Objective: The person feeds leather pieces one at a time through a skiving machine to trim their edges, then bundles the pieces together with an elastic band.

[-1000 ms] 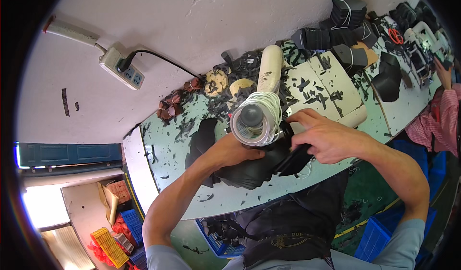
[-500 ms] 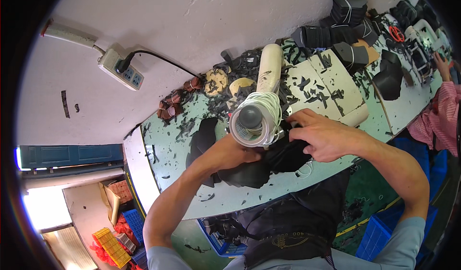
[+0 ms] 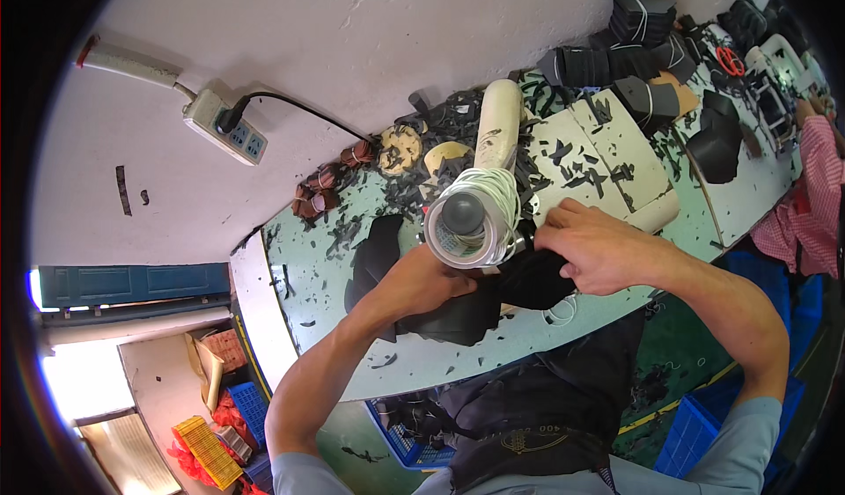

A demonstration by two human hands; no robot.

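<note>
A black piece of material (image 3: pixel 493 297) lies on the pale green workbench (image 3: pixel 414 363), and both my hands grip it. My left hand (image 3: pixel 433 279) holds its left part, just below a spool wound with white cord (image 3: pixel 471 220) that stands between me and the bench. My right hand (image 3: pixel 591 247) pinches the right part of the black piece, right of the spool. What the fingers do under the spool is hidden.
Black scraps (image 3: pixel 458 125) litter the bench. A cream roll (image 3: pixel 498 122) and cream slabs (image 3: pixel 607 156) lie behind the spool. Stacks of black pieces (image 3: pixel 642 29) sit far right, near another person's pink sleeve (image 3: pixel 814 178). A power strip (image 3: pixel 224 125) hangs on the wall. Blue crates (image 3: pixel 695 433) stand below.
My hands have shifted slightly on the black piece; the right hand has moved a little left toward the spool. The spool stays in place.
</note>
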